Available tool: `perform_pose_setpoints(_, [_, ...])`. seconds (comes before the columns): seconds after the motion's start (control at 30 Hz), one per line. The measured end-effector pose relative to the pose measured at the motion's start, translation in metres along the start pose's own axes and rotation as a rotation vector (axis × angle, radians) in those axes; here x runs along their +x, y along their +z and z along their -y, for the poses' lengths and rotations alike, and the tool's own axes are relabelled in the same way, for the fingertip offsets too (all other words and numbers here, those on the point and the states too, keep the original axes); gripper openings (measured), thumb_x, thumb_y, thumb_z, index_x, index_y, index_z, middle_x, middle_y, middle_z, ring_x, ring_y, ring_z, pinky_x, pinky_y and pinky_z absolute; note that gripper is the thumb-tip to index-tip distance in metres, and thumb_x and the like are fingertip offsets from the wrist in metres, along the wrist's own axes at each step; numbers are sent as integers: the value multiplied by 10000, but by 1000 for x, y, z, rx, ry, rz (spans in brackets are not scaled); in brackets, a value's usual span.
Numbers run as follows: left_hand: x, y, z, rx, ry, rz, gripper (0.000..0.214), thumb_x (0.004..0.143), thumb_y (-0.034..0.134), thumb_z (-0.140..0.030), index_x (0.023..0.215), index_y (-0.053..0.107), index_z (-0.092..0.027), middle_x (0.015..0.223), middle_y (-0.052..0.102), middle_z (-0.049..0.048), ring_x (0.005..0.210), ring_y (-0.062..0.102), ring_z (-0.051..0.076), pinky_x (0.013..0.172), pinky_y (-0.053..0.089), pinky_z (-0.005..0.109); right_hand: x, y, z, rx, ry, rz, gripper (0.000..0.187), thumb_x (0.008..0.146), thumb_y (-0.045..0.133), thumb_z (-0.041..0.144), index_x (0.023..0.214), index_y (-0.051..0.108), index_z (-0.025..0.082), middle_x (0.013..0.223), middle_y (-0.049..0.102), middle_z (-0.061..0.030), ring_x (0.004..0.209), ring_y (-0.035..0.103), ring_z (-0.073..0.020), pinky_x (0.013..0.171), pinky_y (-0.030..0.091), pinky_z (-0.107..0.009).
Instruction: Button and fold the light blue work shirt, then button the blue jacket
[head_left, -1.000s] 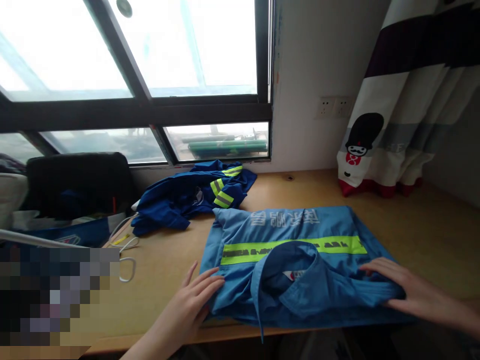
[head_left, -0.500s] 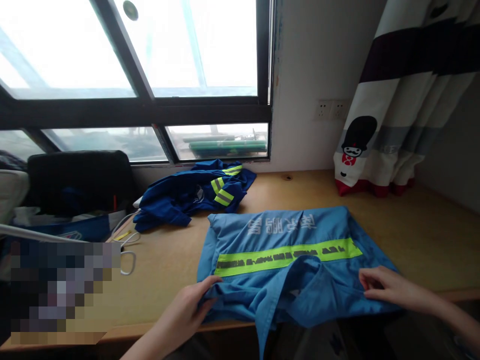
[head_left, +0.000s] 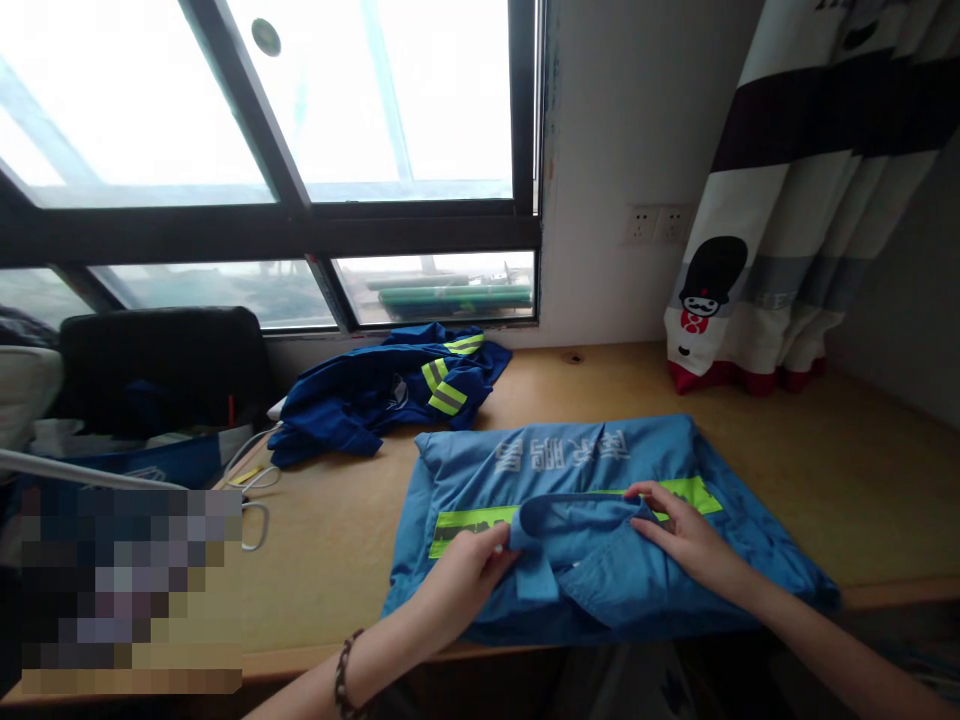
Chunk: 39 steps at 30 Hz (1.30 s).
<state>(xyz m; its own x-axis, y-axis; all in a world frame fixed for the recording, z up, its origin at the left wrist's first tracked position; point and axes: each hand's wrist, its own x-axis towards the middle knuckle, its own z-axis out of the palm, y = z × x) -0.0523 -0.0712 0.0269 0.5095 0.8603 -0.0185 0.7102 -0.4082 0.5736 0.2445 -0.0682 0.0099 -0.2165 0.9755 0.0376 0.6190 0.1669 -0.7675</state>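
A light blue work shirt [head_left: 570,455] with a yellow-green reflective stripe and grey lettering lies partly folded on the wooden desk [head_left: 825,470]. My left hand [head_left: 469,565] is closed on the left end of the shirt's collar. My right hand [head_left: 679,535] pinches the collar's right end, over the stripe. The near part of the shirt is folded up toward the stripe.
A crumpled dark blue garment [head_left: 382,395] with reflective bands lies at the back by the window. A black bag [head_left: 161,365], a white cable [head_left: 255,500] and clutter fill the left side. A patterned curtain [head_left: 787,220] hangs at the right, and wall sockets [head_left: 660,222] sit beside it.
Both hands left the shirt's outer near corners and moved inward onto the collar. The near edge of the shirt has been folded up toward the stripe.
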Motion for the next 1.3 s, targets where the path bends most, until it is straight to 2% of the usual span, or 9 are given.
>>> perform_pose_setpoints(0.2, [13,-6,22,330,-188,-47,245,852,318,-264,892,529,-146,717,614,78,646,581,196,568,406,280,-1,16,-26,-493,-87,-91,346,852,345,356,1125,489,202,1053,567,-106,893,577,-240,758,459,-376])
perform_pose_setpoints(0.4, [59,-35,43,522,95,-355,360,878,274,-297,1127,482,-141,1241,467,129,1169,400,226,957,318,374,55,-23,-21,-693,-277,-194,447,881,271,381,1274,382,201,1282,423,-69,1185,370,-217,992,297,-371])
perform_pose_setpoints(0.5, [80,-35,82,572,22,-301,452,868,298,-356,1239,413,-126,1336,378,126,1256,284,247,1023,213,430,83,-31,-56,-831,-150,-183,516,860,288,463,1322,322,236,1373,318,-36,1256,244,-275,1009,216,-463])
perform_pose_setpoints(0.63, [79,-32,137,578,-154,-224,525,874,236,-399,1299,338,-109,1362,336,126,1264,276,239,1028,199,434,89,-34,-119,-913,136,-210,591,831,294,533,1329,324,217,1396,271,-66,1245,245,-337,972,241,-487])
perform_pose_setpoints(0.73, [74,-39,149,586,-196,-223,505,875,237,-376,1294,351,-118,1369,323,124,1275,253,235,1031,177,451,83,-45,-129,-907,202,-243,617,822,295,549,1329,330,200,1394,270,-90,1245,229,-360,971,214,-516])
perform_pose_setpoints(0.83, [68,-50,125,601,-210,-224,477,866,277,-363,1231,436,-102,1327,384,153,1266,270,249,1023,181,476,72,-56,-101,-843,-24,-117,595,820,304,554,1315,353,228,1392,281,-69,1279,157,-328,997,146,-533])
perform_pose_setpoints(0.97, [37,-46,51,552,-119,-207,561,831,303,-493,1299,349,-186,1368,322,137,1276,218,314,956,265,542,52,-54,-55,-693,-422,258,583,779,413,554,1315,297,359,1407,251,16,1303,60,-299,1004,57,-557])
perform_pose_setpoints(1.13, [4,-1,-21,494,105,128,753,708,480,-572,1348,150,-353,1417,194,135,1222,243,449,794,344,645,35,-39,-52,-680,-328,307,620,755,419,586,1320,243,400,1424,198,23,1286,28,-367,932,67,-654])
perform_pose_setpoints(1.3, [33,20,-25,701,152,-128,729,723,571,-345,1345,191,-333,1436,137,89,1279,102,395,944,106,673,19,-52,-88,-766,-117,134,588,766,374,600,1312,237,429,1412,229,45,1277,78,-382,896,134,-680])
